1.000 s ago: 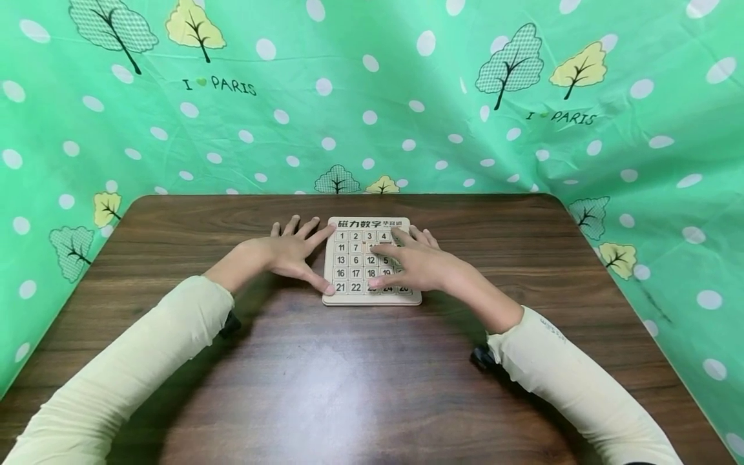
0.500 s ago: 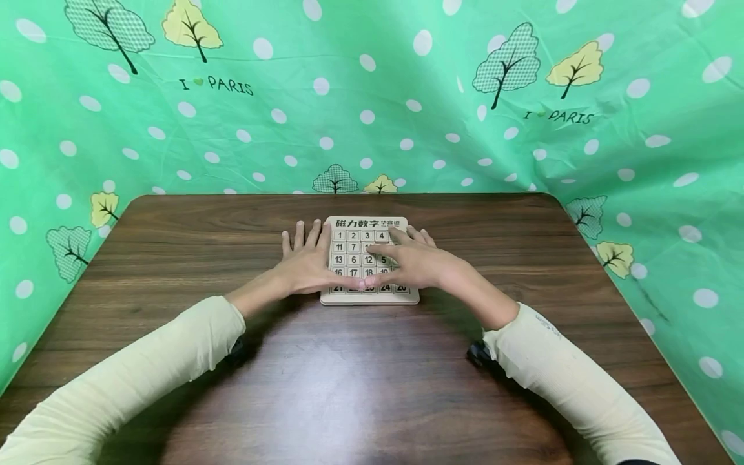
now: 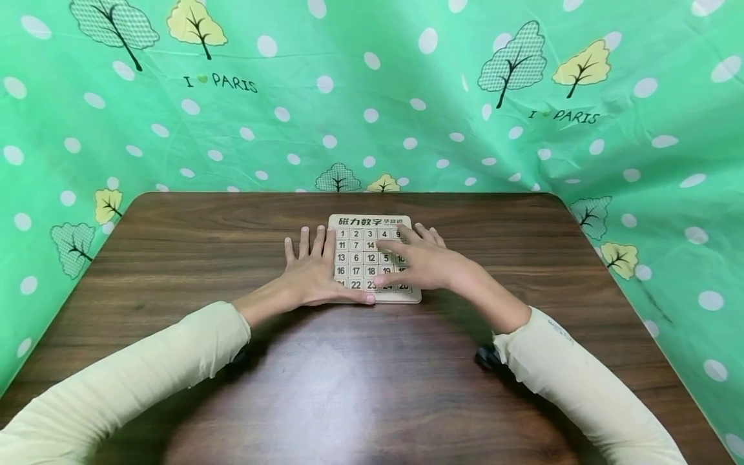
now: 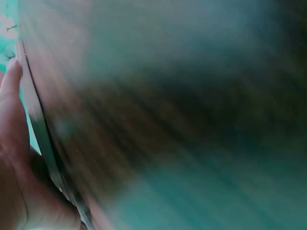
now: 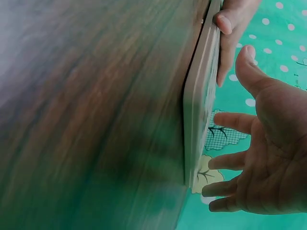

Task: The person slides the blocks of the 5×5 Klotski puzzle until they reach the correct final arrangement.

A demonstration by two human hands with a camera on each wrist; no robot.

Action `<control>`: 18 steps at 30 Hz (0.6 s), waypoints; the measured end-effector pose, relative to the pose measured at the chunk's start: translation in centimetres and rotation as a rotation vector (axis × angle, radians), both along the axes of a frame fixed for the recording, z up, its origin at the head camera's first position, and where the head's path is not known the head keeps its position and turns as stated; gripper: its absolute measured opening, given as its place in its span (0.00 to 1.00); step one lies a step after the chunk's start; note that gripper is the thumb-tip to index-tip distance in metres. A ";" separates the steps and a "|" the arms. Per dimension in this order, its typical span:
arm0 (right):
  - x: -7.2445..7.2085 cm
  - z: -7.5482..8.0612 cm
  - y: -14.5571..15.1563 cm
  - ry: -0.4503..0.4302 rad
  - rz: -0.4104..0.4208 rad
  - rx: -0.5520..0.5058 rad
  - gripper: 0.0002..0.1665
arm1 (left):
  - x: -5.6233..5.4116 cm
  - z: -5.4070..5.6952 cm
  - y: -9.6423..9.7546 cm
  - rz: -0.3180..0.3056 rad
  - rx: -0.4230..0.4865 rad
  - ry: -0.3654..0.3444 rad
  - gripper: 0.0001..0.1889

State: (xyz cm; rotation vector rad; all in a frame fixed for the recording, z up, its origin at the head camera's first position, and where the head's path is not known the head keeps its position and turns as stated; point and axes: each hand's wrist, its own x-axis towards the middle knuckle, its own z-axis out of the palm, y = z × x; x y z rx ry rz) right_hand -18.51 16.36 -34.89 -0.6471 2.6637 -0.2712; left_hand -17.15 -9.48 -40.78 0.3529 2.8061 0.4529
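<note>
A pale number sliding puzzle lies flat on the table, with black numbered tiles in rows below a printed title strip. My left hand rests at its left side in the head view, fingers straight and thumb stretched along the front edge. In the left wrist view, part of the left hand shows beside the board's edge. Over the right part of the puzzle my right hand is spread, hiding several tiles. The right wrist view shows the right hand apart from the board, its fingers extended.
The dark wood-grain table extends around the puzzle. Behind it and along both sides hangs a green polka-dot cloth with tree prints. Both forearms wear light sleeves, with a black device under the right one.
My left hand has moved toward the front, its thumb passing over the bottom tiles to the front edge. The right hand has shifted slightly right, uncovering the 14 and part of the 9.
</note>
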 end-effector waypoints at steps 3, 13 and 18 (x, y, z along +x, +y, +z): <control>0.2 0.3 0.4 0.003 -0.007 0.001 0.54 | 0.0 -0.3 0.1 0.006 0.014 0.038 0.88; 0.7 0.0 0.8 0.018 0.003 0.012 0.53 | -0.2 -1.7 0.0 0.013 0.053 0.115 0.87; 1.2 0.5 0.7 0.022 0.029 0.046 0.50 | -0.1 -1.8 0.0 0.010 0.059 0.114 0.87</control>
